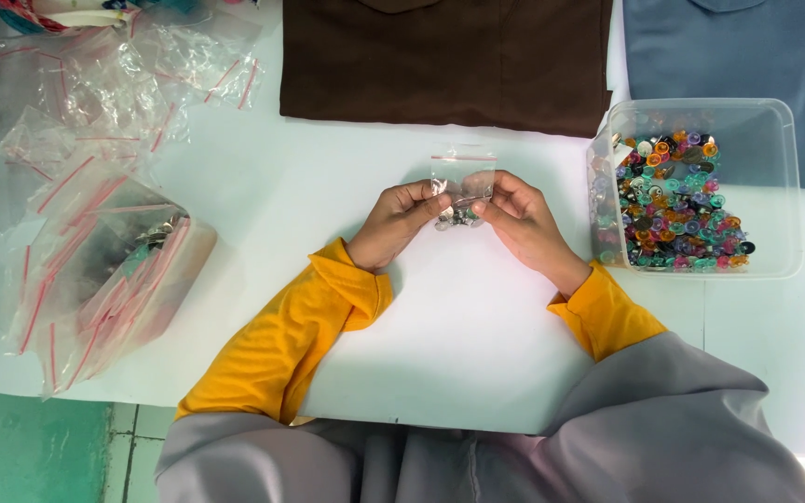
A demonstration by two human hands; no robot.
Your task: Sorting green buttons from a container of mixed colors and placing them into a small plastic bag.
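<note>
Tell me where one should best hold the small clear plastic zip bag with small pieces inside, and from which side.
Grip the small clear plastic zip bag probably at its two side edges, below the red-lined top, coming from left and right. It stands upright with the weight at the bottom, and the left hand and right hand pinch it so.

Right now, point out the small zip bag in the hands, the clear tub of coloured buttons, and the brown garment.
small zip bag [463,177]: head view, on its clear upper half.
clear tub [775,186]: head view, on its bare inner wall.
brown garment [444,61]: head view, on the cloth's middle.
</note>
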